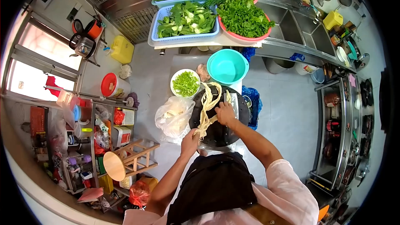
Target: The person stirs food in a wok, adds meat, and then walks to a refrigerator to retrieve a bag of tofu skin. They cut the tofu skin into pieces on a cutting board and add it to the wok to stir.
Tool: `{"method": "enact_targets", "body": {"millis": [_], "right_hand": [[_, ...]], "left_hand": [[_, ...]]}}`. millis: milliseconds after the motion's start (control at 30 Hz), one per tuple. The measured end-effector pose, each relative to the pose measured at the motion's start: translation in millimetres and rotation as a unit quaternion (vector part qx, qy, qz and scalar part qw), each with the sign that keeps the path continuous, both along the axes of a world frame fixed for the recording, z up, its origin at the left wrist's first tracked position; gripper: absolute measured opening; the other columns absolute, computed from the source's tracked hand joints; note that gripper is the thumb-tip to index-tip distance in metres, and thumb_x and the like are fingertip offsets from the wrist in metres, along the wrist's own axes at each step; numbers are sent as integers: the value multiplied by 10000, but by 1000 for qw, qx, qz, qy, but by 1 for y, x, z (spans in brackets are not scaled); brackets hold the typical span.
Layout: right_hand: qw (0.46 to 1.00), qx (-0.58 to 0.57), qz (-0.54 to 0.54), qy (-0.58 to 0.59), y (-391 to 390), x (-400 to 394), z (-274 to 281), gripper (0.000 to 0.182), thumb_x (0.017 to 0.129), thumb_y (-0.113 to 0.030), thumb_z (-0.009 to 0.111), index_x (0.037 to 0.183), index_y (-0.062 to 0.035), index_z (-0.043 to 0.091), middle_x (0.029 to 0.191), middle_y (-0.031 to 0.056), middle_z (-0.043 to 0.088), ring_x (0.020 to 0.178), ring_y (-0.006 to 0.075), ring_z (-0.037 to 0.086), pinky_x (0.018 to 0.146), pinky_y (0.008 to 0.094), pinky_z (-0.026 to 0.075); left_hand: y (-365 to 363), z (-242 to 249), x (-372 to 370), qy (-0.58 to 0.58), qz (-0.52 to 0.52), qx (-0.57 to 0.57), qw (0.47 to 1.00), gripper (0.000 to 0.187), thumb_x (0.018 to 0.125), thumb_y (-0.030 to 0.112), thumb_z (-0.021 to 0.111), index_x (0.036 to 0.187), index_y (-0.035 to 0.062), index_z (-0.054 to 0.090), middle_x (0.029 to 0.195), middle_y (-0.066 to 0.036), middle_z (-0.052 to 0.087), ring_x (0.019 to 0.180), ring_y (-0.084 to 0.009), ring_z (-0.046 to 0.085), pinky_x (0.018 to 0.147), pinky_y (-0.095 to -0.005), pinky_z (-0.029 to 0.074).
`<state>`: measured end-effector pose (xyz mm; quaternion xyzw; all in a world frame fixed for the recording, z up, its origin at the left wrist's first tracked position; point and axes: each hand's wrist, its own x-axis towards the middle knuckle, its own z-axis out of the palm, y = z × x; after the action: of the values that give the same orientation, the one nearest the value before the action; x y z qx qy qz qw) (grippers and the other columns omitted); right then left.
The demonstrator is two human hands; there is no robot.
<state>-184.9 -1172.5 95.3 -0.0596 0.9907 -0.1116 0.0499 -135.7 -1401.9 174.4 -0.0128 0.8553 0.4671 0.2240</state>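
Just beyond the round board stand a teal basin and a bowl of greens.

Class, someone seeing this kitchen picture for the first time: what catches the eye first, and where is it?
At centre, the left hand and right hand hold pale yellow strips over a round black board. Behind it sit a turquoise plastic basin and a white bowl of chopped green vegetables; heaped leafy greens fill the top.

Small table: dark round board, white bowl of greens, teal basin, plastic bag
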Motion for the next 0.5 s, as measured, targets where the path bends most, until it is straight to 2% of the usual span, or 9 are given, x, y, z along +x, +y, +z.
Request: {"method": "enact_targets", "body": {"millis": [67,133,167,200,267,333,400,467,500], "right_hand": [[999,-15,-37,18,11,-8,-2,135,719,-190,651,826,-109,668,921,132,626,924,308,578,852,407,440],[974,-190,-65,-101,33,-23,6,128,714,-194,649,787,-90,670,806,141,659,795,292,636,787,399,484],[948,-272,-150,-72,39,-24,3,166,703,-211,655,781,-64,664,724,144,661,704,292,654,715,386,514],[935,-318,-148,-41,50,-29,4,193,706,-220,659,804,-54,662,737,137,668,735,288,663,666,379,523],[916,-344,-207,2,65,-40,10,213,703,-220,648,838,-58,676,754,159,664,731,347,649,692,393,523],[908,-355,-223,24,74,-53,4,208,711,-205,644,832,-37,668,727,162,660,677,325,647,641,385,519],[899,-365,-240,47,76,-61,8,205,718,-190,640,826,-16,660,701,164,655,623,303,645,590,377,516],[737,-523,-422,-68,73,-66,12,184,737,-158,635,789,18,627,639,135,625,519,231,604,469,344,472],[720,-540,-432,-50,73,-69,10,168,754,-141,636,784,20,596,617,107,591,465,179,556,393,319,420]], "left_hand": [[0,2,6,23,-7,-29,999,300,930,207,529,1144,21,626,834,-102,681,746,-143,618,695,-286,471],[0,6,10,3,24,-10,1000,324,936,209,532,1203,50,622,844,-92,687,741,-131,608,686,-281,472],[-1,8,13,1,26,-9,1000,324,936,209,532,1203,50,622,844,-92,687,741,-131,608,686,-281,472],[-1,10,15,-51,41,9,998,340,943,203,529,1236,45,599,890,-86,687,747,-112,599,685,-260,469],[0,-1,18,-101,56,29,993,358,950,197,526,1268,41,576,935,-79,687,754,-93,591,684,-239,467],[3,-36,27,-29,113,168,979,378,956,185,530,1296,21,547,979,-58,672,767,-54,570,677,-200,456],[9,-37,28,-71,131,191,970,383,956,184,535,1299,15,541,978,-56,668,765,-56,572,678,-197,456],[13,-44,31,-112,149,213,959,388,955,184,540,1302,9,536,977,-54,664,762,-58,575,679,-194,457],[13,-56,35,-117,154,226,955,380,951,178,543,1296,17,543,951,-53,662,750,-65,577,669,-202,461]]}}
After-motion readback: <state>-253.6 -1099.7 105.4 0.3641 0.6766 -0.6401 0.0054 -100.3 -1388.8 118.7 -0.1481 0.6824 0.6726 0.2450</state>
